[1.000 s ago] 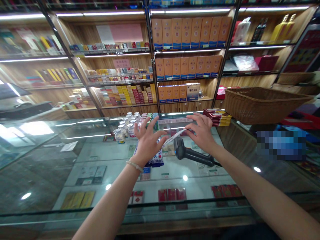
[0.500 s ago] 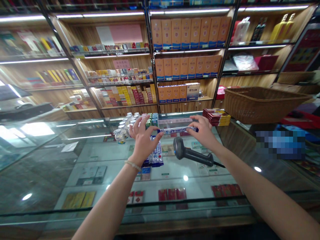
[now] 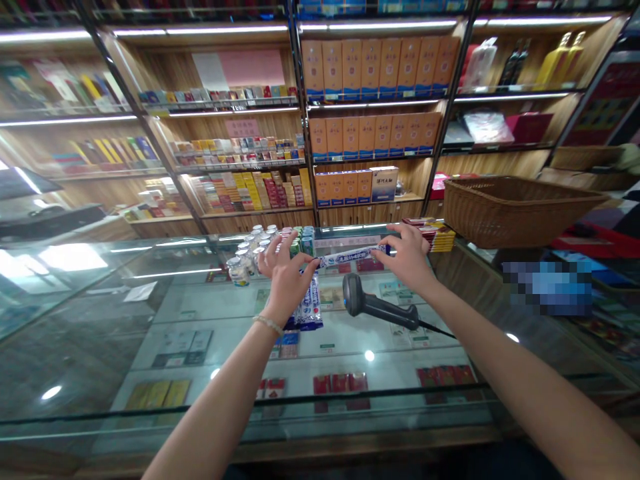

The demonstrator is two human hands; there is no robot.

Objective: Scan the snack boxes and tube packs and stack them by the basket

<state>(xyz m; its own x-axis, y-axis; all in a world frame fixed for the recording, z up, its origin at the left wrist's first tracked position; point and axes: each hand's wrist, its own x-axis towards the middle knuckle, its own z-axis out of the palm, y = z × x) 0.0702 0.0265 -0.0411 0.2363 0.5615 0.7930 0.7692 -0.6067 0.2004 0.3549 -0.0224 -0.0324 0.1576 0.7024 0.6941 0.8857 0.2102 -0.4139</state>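
Note:
Above the glass counter, my two hands stretch a long, narrow blue-and-white candy stick [image 3: 353,257] between them, roughly level. My left hand [image 3: 286,275] pinches its left end between thumb and finger, the other fingers raised. At the right end, my right hand [image 3: 407,257] grips the wrapper the same way. Blue-and-white candy packets [image 3: 311,308] lie on the glass, partly hidden by my left hand. A black handheld barcode scanner [image 3: 377,305] rests just below the held stick, its cable running off to the right.
Small white-capped bottles [image 3: 240,270] and green tubs [image 3: 304,241] stand behind my left hand. Red-and-yellow boxes [image 3: 440,237] are stacked beside a wicker basket [image 3: 505,217] on the right. Cigarette packs [image 3: 340,390] show under the glass counter [image 3: 200,413]. Stocked shelves line the wall.
The candy stick's right end has risen slightly, and my right hand has shifted a little up and right. The grip of both hands remains; the view has moved slightly.

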